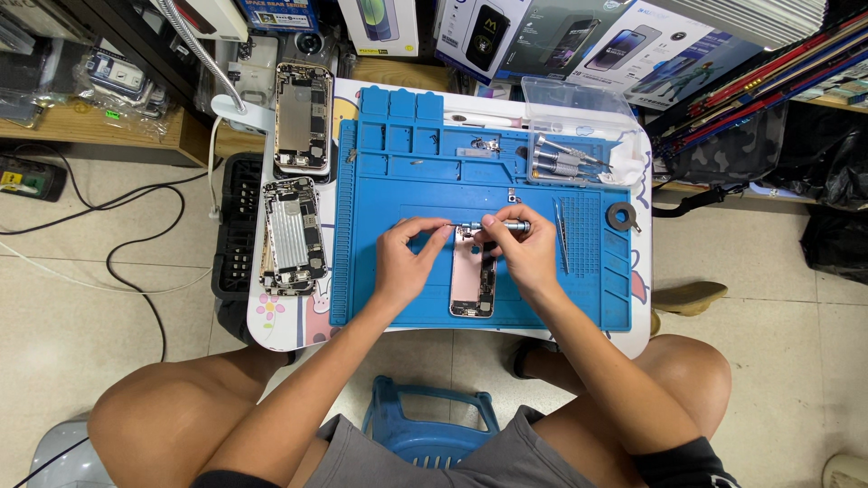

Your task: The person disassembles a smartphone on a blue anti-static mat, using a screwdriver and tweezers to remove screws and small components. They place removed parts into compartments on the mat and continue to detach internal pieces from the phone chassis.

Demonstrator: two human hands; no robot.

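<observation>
1. Two opened phones [297, 185] lie at the left rim of my small surface [289, 330], half off the blue work mat [407, 181]; I judge a careless elbow could knock them to the floor.
2. The pink phone body [473, 276] lies flat on the mat between my hands. If it slides as I press, the tip could skid across its boards.
3. My right hand [524, 248] pinches the small screwdriver [493, 226], which lies nearly level; my left hand [402, 262] pinches its thin tip end. Too much tilt could chew up a screw head.
4. Loose little parts [485, 145] on the mat could roll off.
5. My fingers hide the tip's contact; whether a screw sits there, I cannot tell.
</observation>
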